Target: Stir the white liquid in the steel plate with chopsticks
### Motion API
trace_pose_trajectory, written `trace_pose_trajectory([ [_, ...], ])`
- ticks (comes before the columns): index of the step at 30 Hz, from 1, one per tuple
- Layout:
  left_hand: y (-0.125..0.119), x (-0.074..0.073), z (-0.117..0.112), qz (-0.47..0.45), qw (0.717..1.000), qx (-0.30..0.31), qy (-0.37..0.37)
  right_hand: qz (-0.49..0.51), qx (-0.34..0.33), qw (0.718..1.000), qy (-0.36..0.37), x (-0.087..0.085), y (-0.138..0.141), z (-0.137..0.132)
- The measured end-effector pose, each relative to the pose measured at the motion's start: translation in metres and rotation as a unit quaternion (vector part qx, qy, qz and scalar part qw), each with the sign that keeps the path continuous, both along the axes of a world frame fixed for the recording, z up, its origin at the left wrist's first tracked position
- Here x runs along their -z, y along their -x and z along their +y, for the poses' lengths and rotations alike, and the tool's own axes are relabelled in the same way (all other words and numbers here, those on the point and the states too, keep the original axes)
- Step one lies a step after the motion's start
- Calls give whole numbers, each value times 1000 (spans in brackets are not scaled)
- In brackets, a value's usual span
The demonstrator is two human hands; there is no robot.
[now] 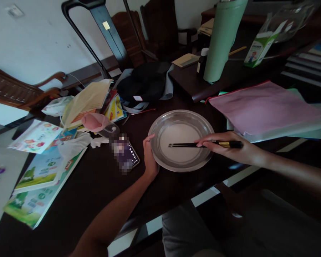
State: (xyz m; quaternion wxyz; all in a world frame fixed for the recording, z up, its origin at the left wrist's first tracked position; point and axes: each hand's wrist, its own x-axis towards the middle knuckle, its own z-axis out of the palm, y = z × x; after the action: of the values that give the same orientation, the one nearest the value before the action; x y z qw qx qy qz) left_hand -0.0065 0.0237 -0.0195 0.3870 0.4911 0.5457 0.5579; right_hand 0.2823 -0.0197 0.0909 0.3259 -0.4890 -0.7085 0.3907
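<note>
A shiny metal bowl [155, 153] stands on the dark table and holds a pale, milky liquid [180, 137]. Against its left side is my left hand [150, 159], gripping it with a fingertip showing at the rim and the other fingers mostly hidden. Over the right rim reaches my right hand [224, 146], closed around a pair of black chopsticks [186, 145] with gold bands. Their tips are over the middle of the liquid; whether they dip in, I cannot tell. Just left of my left hand lies a phone [133, 155] with a lit screen, partly blurred out.
Behind the bowl lies a black bag [144, 82]. A pink zip pouch [264, 107] is on the right, and a tall green bottle [222, 43] rises behind it. Booklets [40, 171], a tissue pack [37, 137] and a pink-topped object [95, 122] crowd the left.
</note>
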Motion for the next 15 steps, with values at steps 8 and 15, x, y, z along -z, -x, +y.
trace_pose_trajectory([
  [8, -1, -3, -2, 1, 1000, 1, -4, -40, 59, 997, -33, -2, -18, 15],
  [15, -1, -1, 0, 2, 1000, -5, 16, -93, 120, 988, 18, -21, -50, -11],
])
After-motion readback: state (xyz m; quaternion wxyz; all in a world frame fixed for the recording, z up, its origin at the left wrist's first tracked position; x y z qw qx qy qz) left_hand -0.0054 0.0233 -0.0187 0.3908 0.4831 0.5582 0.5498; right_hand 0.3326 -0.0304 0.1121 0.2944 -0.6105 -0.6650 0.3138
